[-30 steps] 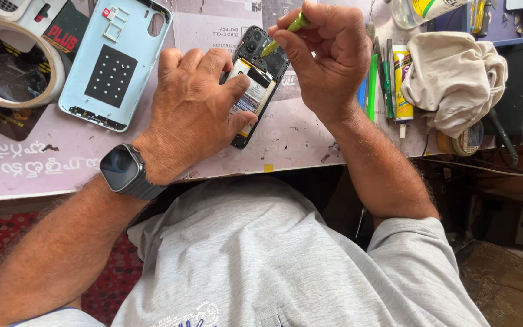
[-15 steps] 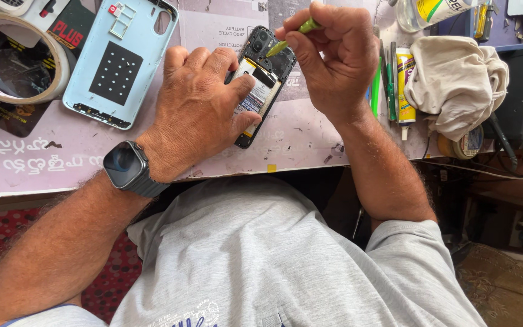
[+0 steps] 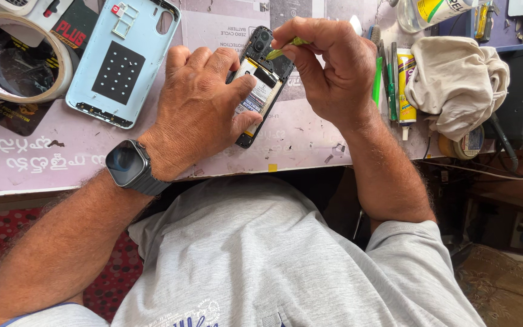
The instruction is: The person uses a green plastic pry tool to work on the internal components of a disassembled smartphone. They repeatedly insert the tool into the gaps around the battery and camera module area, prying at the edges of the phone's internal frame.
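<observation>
The opened phone (image 3: 260,85), its back cover off and its insides showing, lies on the worktop (image 3: 310,139) close to the near edge, about midway along it. The left hand (image 3: 198,106) presses down on the phone's left side, fingers curled over its edge and thumb across its lower half, so it is closed on the phone. The right hand (image 3: 328,69) pinches a thin yellow-green tool (image 3: 287,49) between thumb and forefinger, its tip touching the phone near the camera end. A dark smartwatch (image 3: 127,165) sits on the left wrist. Toward the far left corner lies the pale blue back cover (image 3: 122,60), inner face up, and just beside it a roll of tape (image 3: 16,57). To the right of the right hand stand 2 green-handled tools (image 3: 382,79) and a small glue tube (image 3: 405,85), with a crumpled cream cloth (image 3: 455,82) by the right edge.
</observation>
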